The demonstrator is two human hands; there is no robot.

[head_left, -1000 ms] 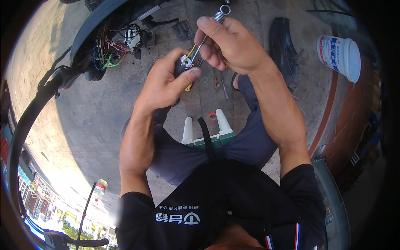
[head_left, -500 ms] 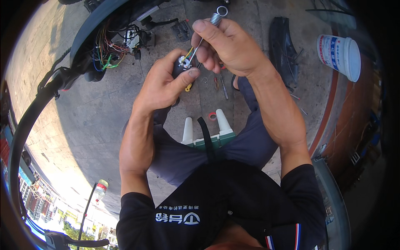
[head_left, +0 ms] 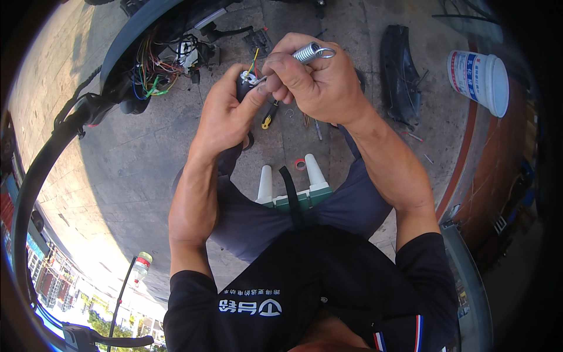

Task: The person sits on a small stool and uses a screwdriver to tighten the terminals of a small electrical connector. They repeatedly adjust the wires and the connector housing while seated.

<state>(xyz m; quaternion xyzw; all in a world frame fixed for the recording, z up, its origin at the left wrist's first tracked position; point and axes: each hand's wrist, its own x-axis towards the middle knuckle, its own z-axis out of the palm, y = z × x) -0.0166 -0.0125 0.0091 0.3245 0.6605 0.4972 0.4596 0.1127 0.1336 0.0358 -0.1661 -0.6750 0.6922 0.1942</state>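
In front of me, my left hand [head_left: 220, 120] grips a small dark round part [head_left: 244, 90] with a white end face. Thin yellow and red wires [head_left: 255, 60] rise from that face. My right hand [head_left: 319, 88] is closed round a coil of silver wire [head_left: 306, 53], whose looped end sticks out at the right. The coil's straight end points left from my fingers and reaches the white face near my left thumb; whether it touches is too small to tell. On the ground below my hands lies a yellow-and-black handled tool [head_left: 268, 118].
At the upper left, loose coloured wires [head_left: 155, 67] hang from a vehicle. A black curved panel [head_left: 397, 76] and a white bucket [head_left: 492, 85] are on the right. Thin tools [head_left: 318, 130] and a red tape roll [head_left: 301, 165] lie ahead of a green-and-white stool [head_left: 287, 203].
My right hand has turned, so the coil now tilts over to the right instead of standing up. The round part has shifted slightly left with my left hand.
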